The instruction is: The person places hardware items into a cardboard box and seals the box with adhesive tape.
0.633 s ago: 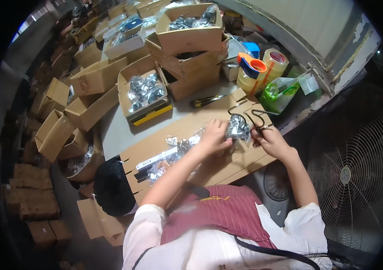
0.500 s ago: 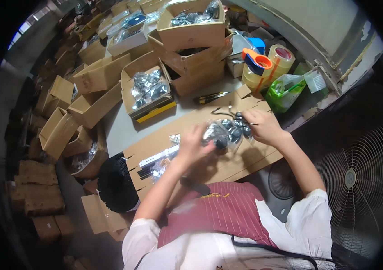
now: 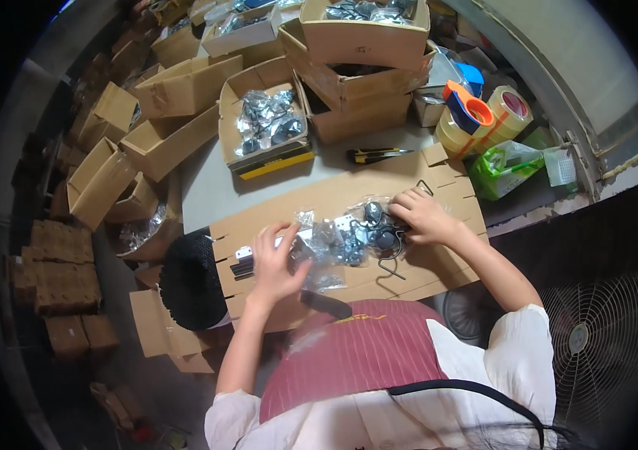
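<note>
On flattened cardboard (image 3: 439, 274), left hand (image 3: 274, 262) pressing clear bags (image 3: 319, 247), right hand (image 3: 420, 217) gripping dark parts (image 3: 377, 225).

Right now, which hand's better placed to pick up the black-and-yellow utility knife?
Right hand, probably: it lies nearer the utility knife, with only bare cardboard sheet between; the left hand sits farther back on the clear bags.

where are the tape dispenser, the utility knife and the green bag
tape dispenser (image 3: 467, 111), head view, on its orange top
utility knife (image 3: 374, 155), head view, mid-handle, black and yellow
green bag (image 3: 505, 166), head view, centre of the crinkled plastic
</note>
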Available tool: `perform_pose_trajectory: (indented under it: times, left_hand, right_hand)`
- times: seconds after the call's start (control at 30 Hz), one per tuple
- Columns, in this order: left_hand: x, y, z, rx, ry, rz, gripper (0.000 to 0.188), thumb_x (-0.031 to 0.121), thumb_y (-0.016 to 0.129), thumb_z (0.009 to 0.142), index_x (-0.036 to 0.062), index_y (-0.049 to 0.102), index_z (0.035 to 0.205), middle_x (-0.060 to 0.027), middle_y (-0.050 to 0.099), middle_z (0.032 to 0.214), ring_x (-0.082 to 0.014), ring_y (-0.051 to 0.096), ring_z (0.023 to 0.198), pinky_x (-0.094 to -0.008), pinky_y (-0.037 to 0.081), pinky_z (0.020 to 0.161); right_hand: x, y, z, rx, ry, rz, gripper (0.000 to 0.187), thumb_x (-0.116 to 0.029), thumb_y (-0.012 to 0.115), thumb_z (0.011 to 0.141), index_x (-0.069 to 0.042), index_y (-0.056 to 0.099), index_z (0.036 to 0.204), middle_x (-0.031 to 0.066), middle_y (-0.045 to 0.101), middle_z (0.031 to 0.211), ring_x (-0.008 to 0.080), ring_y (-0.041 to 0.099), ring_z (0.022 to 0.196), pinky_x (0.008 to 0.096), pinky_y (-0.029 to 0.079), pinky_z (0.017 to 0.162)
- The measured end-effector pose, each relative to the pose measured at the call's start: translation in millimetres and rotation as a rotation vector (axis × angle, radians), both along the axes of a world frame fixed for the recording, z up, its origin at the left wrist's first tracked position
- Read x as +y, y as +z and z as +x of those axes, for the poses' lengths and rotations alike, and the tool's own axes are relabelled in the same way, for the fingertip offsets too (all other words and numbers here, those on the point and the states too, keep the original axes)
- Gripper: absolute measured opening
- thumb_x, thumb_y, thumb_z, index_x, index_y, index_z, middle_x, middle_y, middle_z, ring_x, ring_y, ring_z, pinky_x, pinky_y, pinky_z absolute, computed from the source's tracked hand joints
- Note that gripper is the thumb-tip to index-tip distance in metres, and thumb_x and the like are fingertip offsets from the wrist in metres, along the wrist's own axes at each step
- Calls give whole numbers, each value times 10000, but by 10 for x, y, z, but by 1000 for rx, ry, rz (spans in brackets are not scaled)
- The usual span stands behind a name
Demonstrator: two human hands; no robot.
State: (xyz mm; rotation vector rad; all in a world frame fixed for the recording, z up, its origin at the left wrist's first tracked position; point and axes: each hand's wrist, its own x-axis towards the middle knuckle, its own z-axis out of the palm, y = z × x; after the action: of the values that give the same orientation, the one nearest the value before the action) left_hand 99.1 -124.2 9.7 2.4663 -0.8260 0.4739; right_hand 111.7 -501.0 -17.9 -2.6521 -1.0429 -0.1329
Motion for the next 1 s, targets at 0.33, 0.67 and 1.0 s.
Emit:
perform_pose_trajectory:
  times: [0.33, 0.67, 1.0]
  left_hand:
    - [-1563, -174, -80, 82, -205, 169, 622, 368, 866, 739, 8, 619, 1182, -152, 607, 1125, -333, 559, 1117, -449, 439, 957]
    - [-1347, -447, 340, 302, -332, -112, 189, 144, 779, 816, 54, 730, 974, -113, 697, 885, -338, 656, 879, -440, 527, 814]
    - [-1302, -388, 400, 932, -68, -781, 191, 42, 756, 922, -47, 778, 1090, -100, 790, 1014, -139, 730, 909, -269, 570, 852]
  right_hand:
    - [-26, -66, -59, 77, -90, 223, 500, -77, 761, 649, -51, 628, 1130, 144, 610, 1187, 356, 581, 1156, 467, 449, 991]
    - [-569, -169, 86, 422, -136, 845, 456, -214, 756, 733, -53, 711, 1157, 153, 668, 1235, 321, 610, 1237, 455, 468, 1068]
    - [-612, -448, 546, 242, -354, 466, 218, -37, 712, 846, -80, 797, 1042, 93, 769, 917, 305, 660, 888, 401, 508, 845]
